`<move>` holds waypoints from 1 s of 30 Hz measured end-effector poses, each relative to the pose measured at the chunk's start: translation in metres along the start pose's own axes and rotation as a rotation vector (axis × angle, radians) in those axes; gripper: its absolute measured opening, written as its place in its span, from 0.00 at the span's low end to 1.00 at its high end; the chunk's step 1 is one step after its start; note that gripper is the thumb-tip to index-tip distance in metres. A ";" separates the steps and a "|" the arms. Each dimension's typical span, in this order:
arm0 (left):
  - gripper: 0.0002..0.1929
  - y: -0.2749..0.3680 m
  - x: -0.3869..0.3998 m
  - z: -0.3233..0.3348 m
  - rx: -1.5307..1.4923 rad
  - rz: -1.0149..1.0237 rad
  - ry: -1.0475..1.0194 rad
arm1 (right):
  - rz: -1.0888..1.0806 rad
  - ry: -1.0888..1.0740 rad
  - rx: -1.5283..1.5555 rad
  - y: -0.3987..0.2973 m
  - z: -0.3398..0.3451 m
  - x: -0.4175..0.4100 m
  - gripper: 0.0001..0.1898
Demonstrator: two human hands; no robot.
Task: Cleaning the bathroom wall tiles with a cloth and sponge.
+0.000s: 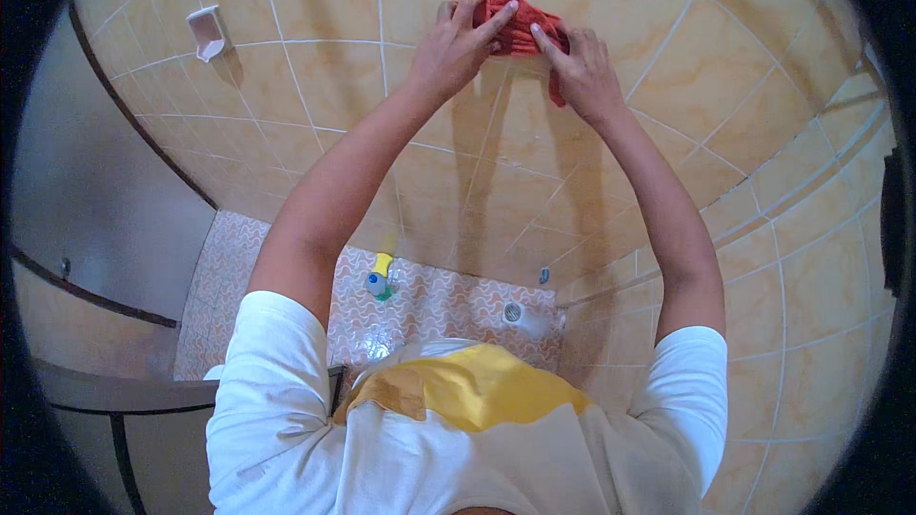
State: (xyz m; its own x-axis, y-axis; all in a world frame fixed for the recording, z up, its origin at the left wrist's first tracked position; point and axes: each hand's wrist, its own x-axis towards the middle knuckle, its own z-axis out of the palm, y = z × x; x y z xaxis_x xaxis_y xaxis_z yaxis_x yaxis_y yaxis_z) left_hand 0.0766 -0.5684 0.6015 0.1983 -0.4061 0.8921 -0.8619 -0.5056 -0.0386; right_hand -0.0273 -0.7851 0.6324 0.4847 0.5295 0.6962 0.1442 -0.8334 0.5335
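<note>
A bunched red cloth [517,23] is held between my two hands in front of the tiled wall [336,86]. My left hand [458,43] grips its left end, fingers bent over the fabric. On its right end is my right hand [583,64], with the thumb pressed on the front of the folds. A loose corner of the cloth hangs down beside my right wrist. Both arms are stretched out ahead of me. Whether the cloth touches the tiles cannot be told from here.
A white soap dish [208,33] juts from the wall at left. Below, a bottle with a blue cap [375,283] and a yellow object [382,265] are on the patterned floor [444,307]. A round drain [512,312] lies near the corner. A door [107,172] stands at far left.
</note>
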 end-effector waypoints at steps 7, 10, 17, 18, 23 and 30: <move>0.37 0.004 -0.028 0.019 0.055 0.009 0.095 | 0.060 0.043 0.007 -0.019 0.024 -0.016 0.27; 0.38 0.002 -0.059 0.023 0.070 0.005 0.014 | -0.009 0.013 0.029 -0.042 0.034 -0.039 0.24; 0.36 -0.029 -0.033 0.004 -0.011 0.067 0.008 | -0.016 0.055 0.067 -0.032 0.022 0.009 0.23; 0.35 -0.028 -0.022 -0.003 0.027 0.053 0.059 | 0.045 0.104 0.060 -0.031 0.018 0.020 0.23; 0.35 -0.028 -0.023 -0.008 0.085 0.030 0.118 | 0.069 0.174 0.006 -0.041 0.028 0.027 0.22; 0.35 -0.038 -0.086 0.007 0.079 0.034 0.013 | -0.016 0.059 0.091 -0.076 0.059 -0.016 0.21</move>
State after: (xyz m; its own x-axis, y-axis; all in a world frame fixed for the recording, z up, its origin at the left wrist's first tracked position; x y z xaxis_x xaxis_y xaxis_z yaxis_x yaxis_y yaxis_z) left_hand 0.0955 -0.5201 0.5230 0.1634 -0.4142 0.8954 -0.8285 -0.5504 -0.1034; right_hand 0.0047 -0.7399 0.5524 0.4302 0.5494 0.7163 0.2311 -0.8341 0.5009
